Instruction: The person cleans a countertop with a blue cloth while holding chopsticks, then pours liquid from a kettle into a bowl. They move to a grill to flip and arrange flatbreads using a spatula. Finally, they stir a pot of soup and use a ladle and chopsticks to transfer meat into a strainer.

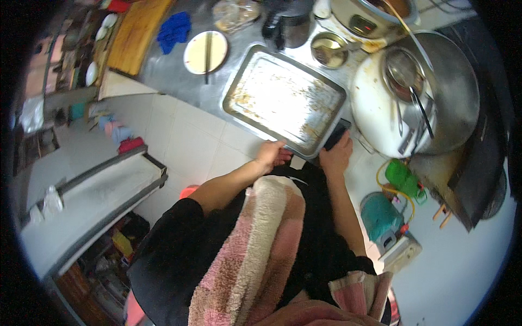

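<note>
A rectangular metal tray [281, 95] with oily brown crumbs on its bottom sits on the steel counter, its front edge reaching out toward me. My left hand [274, 155] is at that front rim, thumb by the edge and fingers curled below it. Beside the tray's front right corner, my right hand [337, 153] holds a dark flat object [337, 133]; what it is I cannot tell. A striped towel [265, 236] hangs down my front, over black clothing.
Behind the tray stand a dark pitcher [287, 24] and a small metal bowl [329, 51]. A plate with chopsticks [200, 55] and blue cloth [174, 32] lie left. At right, a strainer and tongs rest over a large wok [456, 93]; a teal gas cylinder [381, 218] stands below.
</note>
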Available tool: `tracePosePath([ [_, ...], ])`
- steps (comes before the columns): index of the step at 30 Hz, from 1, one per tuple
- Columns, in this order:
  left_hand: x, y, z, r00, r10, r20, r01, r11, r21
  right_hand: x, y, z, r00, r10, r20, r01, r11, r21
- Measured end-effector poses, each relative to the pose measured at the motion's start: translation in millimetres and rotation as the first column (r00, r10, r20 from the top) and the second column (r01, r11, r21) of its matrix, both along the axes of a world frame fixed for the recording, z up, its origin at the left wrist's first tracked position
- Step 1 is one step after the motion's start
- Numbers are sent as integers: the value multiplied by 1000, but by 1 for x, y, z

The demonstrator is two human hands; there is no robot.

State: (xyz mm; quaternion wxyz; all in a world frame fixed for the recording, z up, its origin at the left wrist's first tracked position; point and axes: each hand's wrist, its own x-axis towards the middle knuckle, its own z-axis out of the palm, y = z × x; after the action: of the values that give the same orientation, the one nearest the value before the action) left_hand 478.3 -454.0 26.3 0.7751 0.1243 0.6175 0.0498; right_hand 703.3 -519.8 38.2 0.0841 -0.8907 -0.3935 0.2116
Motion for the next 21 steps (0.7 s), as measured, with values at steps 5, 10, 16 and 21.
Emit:
tracePosePath([
  [5, 2, -1, 0, 993, -51, 108, 54, 998, -18, 7, -11, 4, 1000, 0, 23, 0, 1000, -29],
  [10, 4, 5, 1, 989, -112, 100, 118, 992, -53, 22, -42, 11, 987, -103, -123, 100, 994, -34],
  [16, -23, 10, 10, 916, -392, 80, 400, 904, -153, 22, -109, 33, 709, -296, -640, 446, 891, 82],
  [21, -12, 32, 70, 802, -546, 243, 487, 832, 266, -13, -53, 89, 659, -225, -718, 392, 917, 73],
])
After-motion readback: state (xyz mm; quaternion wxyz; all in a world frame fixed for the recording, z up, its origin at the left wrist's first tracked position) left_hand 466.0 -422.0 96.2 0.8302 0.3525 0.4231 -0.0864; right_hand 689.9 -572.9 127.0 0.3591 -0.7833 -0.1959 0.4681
